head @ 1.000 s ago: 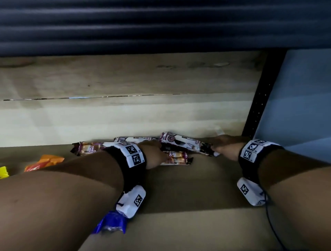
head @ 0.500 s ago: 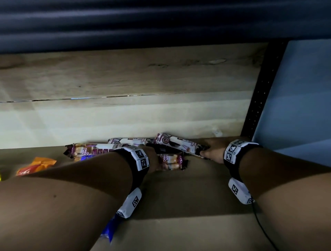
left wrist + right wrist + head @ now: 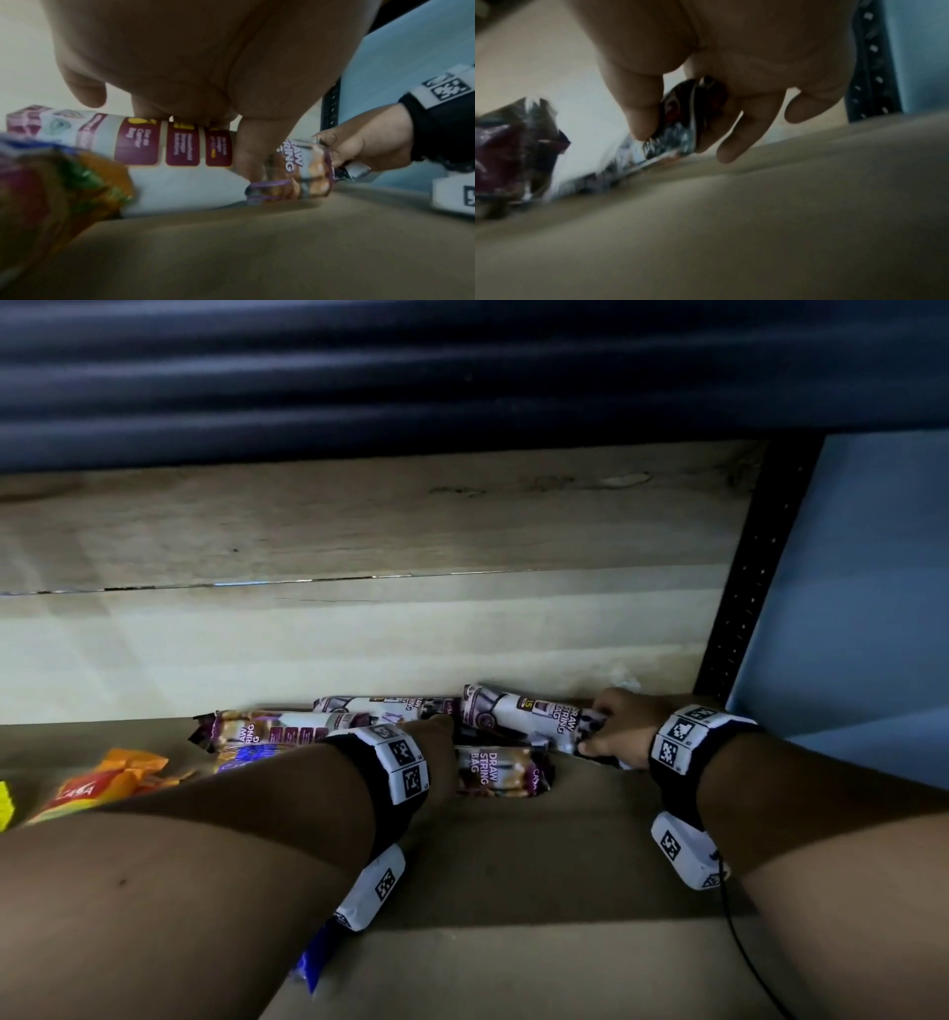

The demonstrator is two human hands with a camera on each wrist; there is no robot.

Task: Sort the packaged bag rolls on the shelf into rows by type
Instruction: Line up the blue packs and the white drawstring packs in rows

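Several purple-and-white draw string bag rolls lie at the back of the shelf (image 3: 513, 865). My right hand (image 3: 611, 737) pinches the right end of one tilted roll (image 3: 529, 716) between thumb and fingers (image 3: 641, 121), and the roll's end (image 3: 680, 125) is lifted off the board. My left hand (image 3: 439, 737) grips a white-and-maroon roll (image 3: 174, 146), fingers over its top and thumb in front. A short roll (image 3: 500, 772) lies just in front, between the hands. Two more rolls (image 3: 380, 706) (image 3: 272, 729) lie along the back wall; my left forearm partly covers them.
An orange pack (image 3: 102, 783) and a yellow one (image 3: 4, 806) lie at the left, and a blue pack (image 3: 313, 963) sits under my left forearm. A black perforated upright (image 3: 739, 588) and a blue panel (image 3: 862, 588) close the right side. A wooden wall (image 3: 359, 649) closes the back.
My right hand has slid a little to the left with its roll, closer to my left hand. The left hand has hardly moved.
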